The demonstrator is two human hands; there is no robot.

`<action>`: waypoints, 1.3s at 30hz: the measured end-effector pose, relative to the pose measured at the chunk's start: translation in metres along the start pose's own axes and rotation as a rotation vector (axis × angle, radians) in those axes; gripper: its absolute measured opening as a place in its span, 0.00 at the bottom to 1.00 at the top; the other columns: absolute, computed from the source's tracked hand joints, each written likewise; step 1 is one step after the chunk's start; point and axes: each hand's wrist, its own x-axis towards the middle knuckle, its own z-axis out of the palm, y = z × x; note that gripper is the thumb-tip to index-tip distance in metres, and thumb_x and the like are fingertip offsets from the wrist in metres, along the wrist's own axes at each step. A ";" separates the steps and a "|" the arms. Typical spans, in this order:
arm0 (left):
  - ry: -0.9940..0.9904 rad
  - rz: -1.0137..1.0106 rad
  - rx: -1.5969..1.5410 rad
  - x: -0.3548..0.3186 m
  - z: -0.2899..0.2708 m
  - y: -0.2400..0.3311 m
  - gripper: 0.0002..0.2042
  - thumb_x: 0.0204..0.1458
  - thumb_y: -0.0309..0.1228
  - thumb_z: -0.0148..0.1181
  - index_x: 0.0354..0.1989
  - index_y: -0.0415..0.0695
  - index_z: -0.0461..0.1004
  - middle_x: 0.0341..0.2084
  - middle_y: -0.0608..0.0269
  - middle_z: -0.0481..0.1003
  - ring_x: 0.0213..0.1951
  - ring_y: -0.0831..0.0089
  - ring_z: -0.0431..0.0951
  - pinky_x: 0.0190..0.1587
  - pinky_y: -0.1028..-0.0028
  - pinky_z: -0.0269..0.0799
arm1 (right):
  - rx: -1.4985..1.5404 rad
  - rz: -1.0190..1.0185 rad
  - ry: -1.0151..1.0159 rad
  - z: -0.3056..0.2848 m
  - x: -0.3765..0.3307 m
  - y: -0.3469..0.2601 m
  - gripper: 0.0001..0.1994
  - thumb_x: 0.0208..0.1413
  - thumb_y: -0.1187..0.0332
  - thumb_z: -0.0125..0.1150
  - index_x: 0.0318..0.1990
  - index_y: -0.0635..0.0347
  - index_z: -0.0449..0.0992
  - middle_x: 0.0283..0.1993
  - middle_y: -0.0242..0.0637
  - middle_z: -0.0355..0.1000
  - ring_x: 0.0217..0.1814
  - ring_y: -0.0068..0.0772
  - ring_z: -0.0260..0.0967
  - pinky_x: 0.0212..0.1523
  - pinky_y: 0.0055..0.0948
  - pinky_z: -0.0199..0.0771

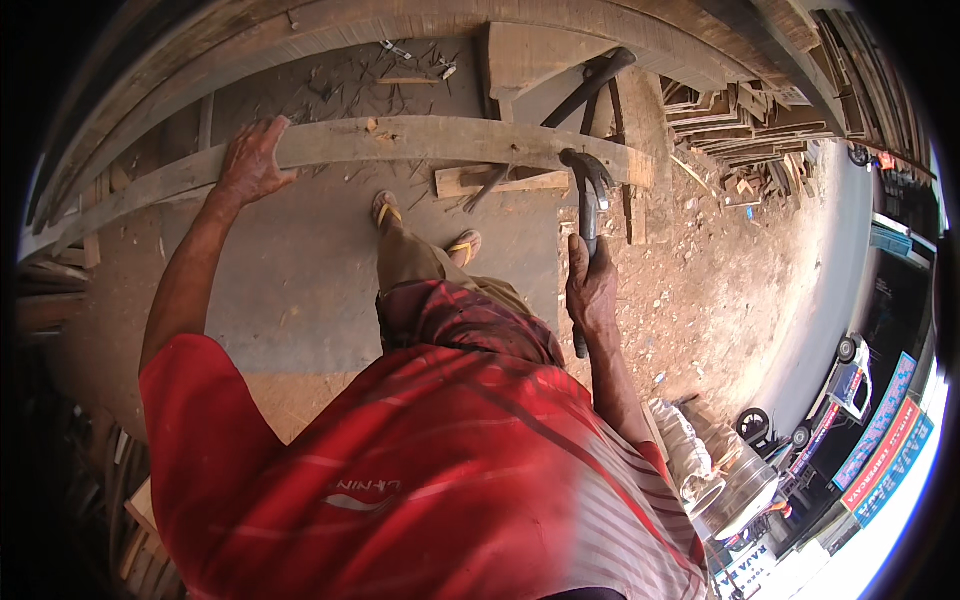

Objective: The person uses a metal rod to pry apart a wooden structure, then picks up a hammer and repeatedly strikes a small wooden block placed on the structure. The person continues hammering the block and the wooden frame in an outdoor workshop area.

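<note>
A long, pale wooden plank point(430, 140) runs across in front of me, its right end near a wooden post. My left hand point(255, 165) holds it towards the left, with fingers over the far edge and thumb spread along the near side. In my right hand point(593, 292) is a claw hammer point(588, 215), gripped around its dark handle. The hammer's head is up over the plank's right part; whether it touches the wood I cannot tell. Dark marks, perhaps nails or holes, show on the plank.
A wide beam point(400, 55) curves across the far side, with a wooden block point(535, 55) against it. A short board point(500, 182) lies below the plank. Stacked timber point(750, 120) stands at the far right. White sacks point(690, 460) and a road with vehicles are to the right.
</note>
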 end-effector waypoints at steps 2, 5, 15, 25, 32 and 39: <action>-0.007 0.008 0.039 -0.005 -0.003 0.014 0.41 0.35 0.34 0.78 0.59 0.40 0.63 0.51 0.44 0.72 0.56 0.47 0.72 0.62 0.54 0.66 | 0.078 0.062 0.007 -0.009 -0.020 0.001 0.25 0.69 0.47 0.49 0.38 0.66 0.67 0.25 0.55 0.69 0.26 0.56 0.69 0.29 0.48 0.66; -0.036 -0.043 -0.037 0.002 -0.006 0.008 0.40 0.37 0.37 0.79 0.60 0.43 0.62 0.54 0.47 0.71 0.58 0.50 0.72 0.64 0.54 0.65 | 0.323 -0.032 0.079 -0.030 -0.019 -0.020 0.26 0.66 0.41 0.50 0.37 0.59 0.68 0.22 0.27 0.61 0.22 0.17 0.57 0.21 0.22 0.58; -0.064 -0.066 -0.003 0.000 -0.001 0.012 0.40 0.37 0.38 0.79 0.60 0.44 0.63 0.57 0.50 0.69 0.60 0.52 0.70 0.67 0.53 0.62 | 0.514 -0.732 0.411 -0.067 -0.009 -0.055 0.23 0.66 0.49 0.56 0.34 0.64 0.68 0.23 0.31 0.63 0.22 0.19 0.60 0.22 0.20 0.60; 0.015 -0.059 0.038 -0.004 0.015 0.006 0.40 0.36 0.39 0.80 0.59 0.46 0.63 0.56 0.52 0.69 0.61 0.54 0.70 0.69 0.50 0.59 | 0.725 -0.381 0.313 -0.082 -0.007 -0.079 0.24 0.66 0.56 0.59 0.55 0.71 0.67 0.27 0.33 0.70 0.18 0.17 0.63 0.16 0.17 0.61; 0.097 -0.038 0.013 -0.003 0.004 0.013 0.35 0.37 0.34 0.78 0.55 0.45 0.65 0.50 0.52 0.70 0.57 0.50 0.71 0.65 0.46 0.61 | 0.998 -0.190 0.122 -0.120 -0.014 -0.073 0.22 0.64 0.63 0.60 0.59 0.67 0.67 0.37 0.47 0.73 0.23 0.28 0.72 0.18 0.22 0.71; 0.033 -0.063 0.028 0.002 -0.002 0.021 0.37 0.37 0.36 0.79 0.57 0.46 0.65 0.53 0.52 0.70 0.60 0.53 0.70 0.67 0.52 0.60 | 1.071 -0.161 -0.128 -0.111 -0.031 0.001 0.30 0.62 0.50 0.58 0.61 0.65 0.63 0.44 0.51 0.74 0.41 0.39 0.80 0.31 0.25 0.81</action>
